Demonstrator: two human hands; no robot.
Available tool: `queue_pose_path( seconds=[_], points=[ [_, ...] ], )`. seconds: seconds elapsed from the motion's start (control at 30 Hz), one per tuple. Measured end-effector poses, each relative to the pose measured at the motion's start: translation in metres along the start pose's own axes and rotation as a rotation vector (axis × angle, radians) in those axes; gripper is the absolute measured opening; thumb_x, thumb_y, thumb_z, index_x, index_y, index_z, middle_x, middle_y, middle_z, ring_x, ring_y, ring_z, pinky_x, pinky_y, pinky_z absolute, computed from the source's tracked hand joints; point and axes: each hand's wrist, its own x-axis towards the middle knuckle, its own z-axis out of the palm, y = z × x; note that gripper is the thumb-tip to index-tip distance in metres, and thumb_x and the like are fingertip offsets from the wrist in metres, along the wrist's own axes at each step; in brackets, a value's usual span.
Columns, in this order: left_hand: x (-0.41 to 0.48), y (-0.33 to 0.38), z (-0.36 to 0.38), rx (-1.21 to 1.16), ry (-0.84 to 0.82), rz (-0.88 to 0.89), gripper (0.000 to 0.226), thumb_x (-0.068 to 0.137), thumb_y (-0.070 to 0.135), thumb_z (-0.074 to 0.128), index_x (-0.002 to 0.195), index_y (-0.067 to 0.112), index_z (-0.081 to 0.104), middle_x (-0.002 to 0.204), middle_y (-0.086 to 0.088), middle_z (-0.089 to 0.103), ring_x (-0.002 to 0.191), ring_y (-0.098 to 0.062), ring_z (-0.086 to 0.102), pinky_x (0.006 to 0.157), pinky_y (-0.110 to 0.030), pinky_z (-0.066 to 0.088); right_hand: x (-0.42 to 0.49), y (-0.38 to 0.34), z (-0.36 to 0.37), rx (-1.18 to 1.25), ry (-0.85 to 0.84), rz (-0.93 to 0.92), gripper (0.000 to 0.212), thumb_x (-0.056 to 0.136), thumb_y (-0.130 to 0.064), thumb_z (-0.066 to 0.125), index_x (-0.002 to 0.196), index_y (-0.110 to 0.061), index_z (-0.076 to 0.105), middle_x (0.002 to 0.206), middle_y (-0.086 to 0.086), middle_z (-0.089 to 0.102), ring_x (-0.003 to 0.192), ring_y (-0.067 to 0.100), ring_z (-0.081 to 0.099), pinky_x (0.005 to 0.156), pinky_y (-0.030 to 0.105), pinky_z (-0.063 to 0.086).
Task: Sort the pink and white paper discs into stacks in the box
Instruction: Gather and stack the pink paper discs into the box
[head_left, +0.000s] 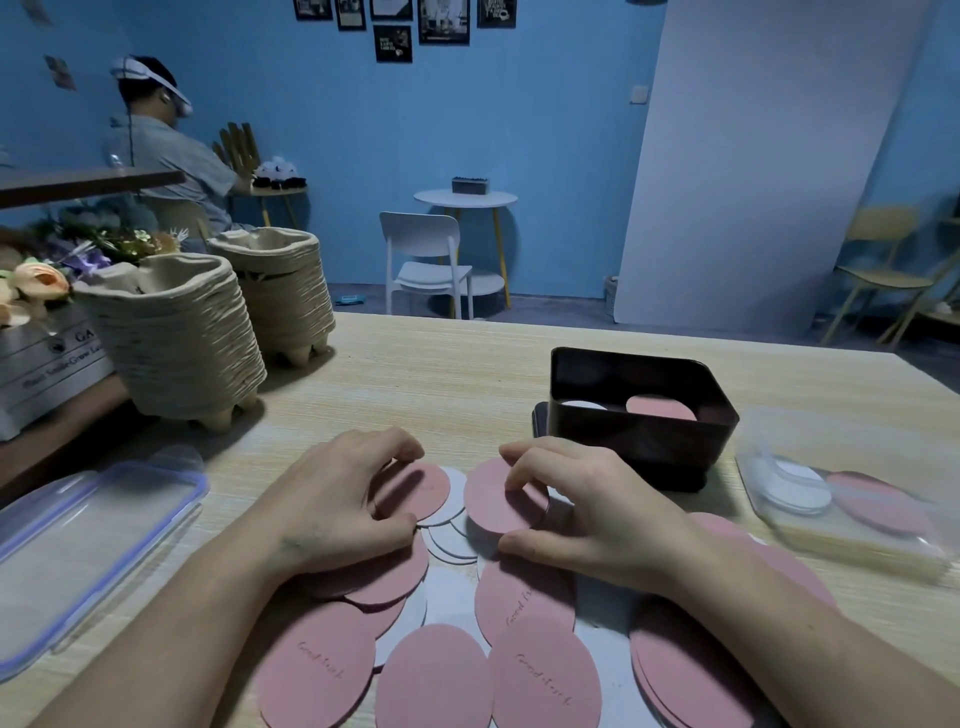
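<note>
Pink discs strewn, left hand palm-down, fingers pinching one; right hand fingers pinching another

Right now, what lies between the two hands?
Head view: a pink disc held by the left hand, overlapping white discs, then a second pink disc pinched by the right hand.

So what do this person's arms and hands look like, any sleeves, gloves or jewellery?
Both are bare. The left hand and right hand wear no gloves, and no rings show on the visible fingers. The forearms reach the bottom edge of the picture with no sleeve, watch, bracelet or cable on them.
</note>
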Motion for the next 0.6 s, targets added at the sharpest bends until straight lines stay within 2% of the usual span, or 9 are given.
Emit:
queue_pose_path(
  seconds=[0.2,0.3,0.4,0.6],
  points=[
    [-0.001,0.002,-0.001,-0.118,0.067,0.022,0.042,0.071,0.051,0.071,0.109,0.035,0.063,0.102,0.02,0.067,0.1,-0.003,0.064,0.086,-0.031,0.054,-0.001,0.001,0.0,-0.011,-0.006,-0.01,0.037,0.084,-0.049,0.082,0.1,-0.02,0.065,0.133,0.0,0.065,0.138,-0.002,0.049,0.102,0.021,0.046],
    [0.0,0.009,0.002,-0.212,0.125,0.121,0.04,0.073,0.047,0.076,0.107,0.028,0.068,0.107,0.017,0.07,0.105,-0.006,0.066,0.087,-0.025,0.052,-0.002,0.002,0.001,-0.01,-0.003,-0.023,0.039,0.084,-0.055,0.079,0.1,-0.021,0.066,0.136,0.002,0.065,0.132,0.001,0.054,0.103,0.018,0.045],
    [0.002,0.019,0.009,-0.234,0.142,0.226,0.035,0.075,0.043,0.079,0.102,0.023,0.067,0.112,0.012,0.072,0.104,-0.009,0.067,0.086,-0.026,0.051,-0.001,0.002,0.002,0.003,0.002,-0.033,0.041,0.083,-0.057,0.076,0.1,-0.021,0.067,0.134,0.003,0.066,0.126,0.005,0.058,0.102,0.016,0.045],
    [0.005,0.029,0.013,-0.237,0.166,0.306,0.032,0.081,0.044,0.078,0.094,0.018,0.065,0.113,0.012,0.071,0.1,-0.005,0.066,0.085,-0.026,0.052,0.001,0.0,0.005,0.056,0.041,-0.01,0.047,0.082,-0.058,0.08,0.111,-0.031,0.054,0.124,-0.009,0.067,0.108,0.004,0.064,0.091,0.031,0.054]
  ],
)
